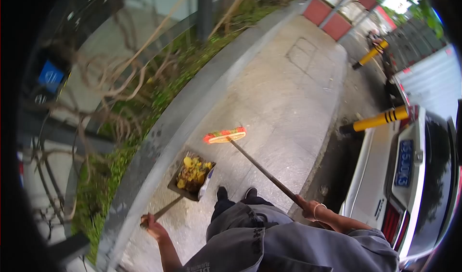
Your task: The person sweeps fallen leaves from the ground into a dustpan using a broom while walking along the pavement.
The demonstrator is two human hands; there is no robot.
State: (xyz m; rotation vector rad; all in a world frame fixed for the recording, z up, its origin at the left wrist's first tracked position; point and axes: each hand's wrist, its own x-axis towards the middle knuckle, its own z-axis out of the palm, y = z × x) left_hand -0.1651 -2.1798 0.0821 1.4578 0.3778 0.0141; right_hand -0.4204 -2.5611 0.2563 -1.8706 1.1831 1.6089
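At the lower left, my left hand is closed around the handle of a long-handled dustpan. Yellow and brown leaves fill much of the pan, along with something pale at its right edge. My right hand, with a pale band at the wrist, grips the pole of a broom. The broom's orange-red head is just above or on the pavement, ahead and to the right of the pan; I cannot tell if it touches. Bits of green cling to its bristles.
A concrete walkway runs ahead, with a grey kerb and green planting on the left. Bare twisted vines hang there. On the right are yellow-black bollards and a parked white car. Red panels stand at the far end.
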